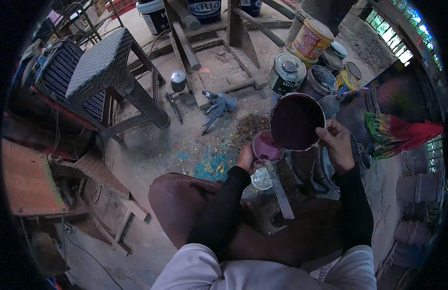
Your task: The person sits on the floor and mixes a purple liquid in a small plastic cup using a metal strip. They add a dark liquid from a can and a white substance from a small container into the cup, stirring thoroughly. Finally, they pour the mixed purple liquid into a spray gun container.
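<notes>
My left hand is wrapped round the side of a small pink-stained cup. My right hand grips the rim of a round can with a dark, purplish inside. That can is tipped toward me, and its lower left edge overlaps the cup. Whether anything is flowing between them cannot be made out. A flat metal strip reaches from beside the cup toward my lap. Just below the cup is a small white tub, partly hidden by the strip.
Several paint cans crowd the right. Ahead on the paint-spattered floor lie a spray gun and a small metal-topped cup. A grey plastic stool stands at left, and a red-green cloth hangs at right.
</notes>
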Motion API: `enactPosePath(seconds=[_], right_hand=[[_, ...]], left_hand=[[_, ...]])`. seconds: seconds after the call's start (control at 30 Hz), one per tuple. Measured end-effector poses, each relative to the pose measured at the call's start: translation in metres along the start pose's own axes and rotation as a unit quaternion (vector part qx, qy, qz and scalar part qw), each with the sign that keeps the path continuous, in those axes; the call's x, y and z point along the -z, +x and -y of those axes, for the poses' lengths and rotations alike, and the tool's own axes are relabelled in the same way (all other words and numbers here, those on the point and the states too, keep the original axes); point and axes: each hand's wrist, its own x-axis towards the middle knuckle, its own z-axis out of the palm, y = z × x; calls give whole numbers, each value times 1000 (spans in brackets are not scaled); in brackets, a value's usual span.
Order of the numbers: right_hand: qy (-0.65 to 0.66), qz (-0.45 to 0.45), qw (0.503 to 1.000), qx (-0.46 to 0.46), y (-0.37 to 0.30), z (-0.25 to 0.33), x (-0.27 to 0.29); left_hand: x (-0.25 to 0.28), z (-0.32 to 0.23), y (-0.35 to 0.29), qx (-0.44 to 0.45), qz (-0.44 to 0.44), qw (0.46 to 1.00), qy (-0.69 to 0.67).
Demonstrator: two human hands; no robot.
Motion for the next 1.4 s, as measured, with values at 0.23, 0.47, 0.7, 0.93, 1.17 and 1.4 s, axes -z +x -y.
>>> enactPosePath(seconds=[0.23, 0.47, 0.7, 0.93, 1.17, 1.4], right_hand=[[30, -7, 999, -25, 2, -2, 3], [38, -9, 999, -21, 3, -6, 3], [42, -16, 999, -30, 2, -15, 9], [45, -12, 998, -31, 1, -16, 9], [59, -4, 998, -37, 0, -17, 11], [59, -7, 998, -33, -1, -17, 10]], left_hand=[[0, -1, -1, 9, 1, 1000, 2], [9, 4, 4, 4, 3, 1000, 2], [0, -4, -6, 18, -26, 999, 12], [12, 9, 6, 1, -4, 1000, 3], [8, 3, 1, -5, 3, 1000, -11], [5, 2, -1, 2, -6, 1000, -2]])
